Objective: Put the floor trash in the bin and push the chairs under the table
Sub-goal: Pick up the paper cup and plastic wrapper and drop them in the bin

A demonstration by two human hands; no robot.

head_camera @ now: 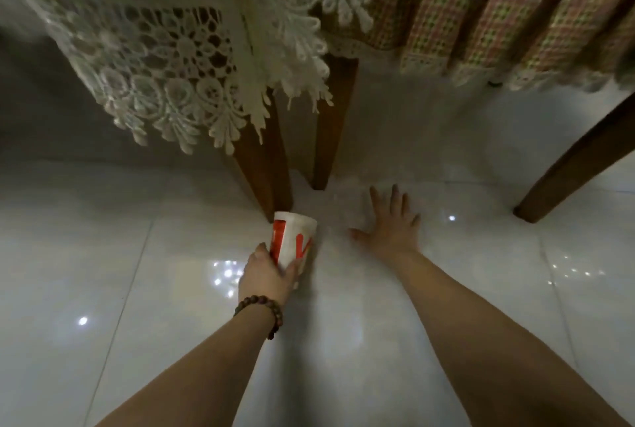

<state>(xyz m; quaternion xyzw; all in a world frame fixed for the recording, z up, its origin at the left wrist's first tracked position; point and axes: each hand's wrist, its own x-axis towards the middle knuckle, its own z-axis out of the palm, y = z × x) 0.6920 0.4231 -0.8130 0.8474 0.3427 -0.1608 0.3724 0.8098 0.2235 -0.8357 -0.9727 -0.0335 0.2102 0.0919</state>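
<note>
A white paper cup with red and orange print sits low over the white tiled floor, just in front of a brown wooden table leg. My left hand, with a bead bracelet on the wrist, grips the cup from its near end. To the right, my right hand is spread flat with straight fingers, low over the floor and holding nothing. A chair with a checked, lace-trimmed seat cover stands at the upper right.
A white lace tablecloth hangs down over the table at the upper left. A second wooden leg stands just right of the first. A slanted chair leg reaches the floor at the far right. No bin is in view.
</note>
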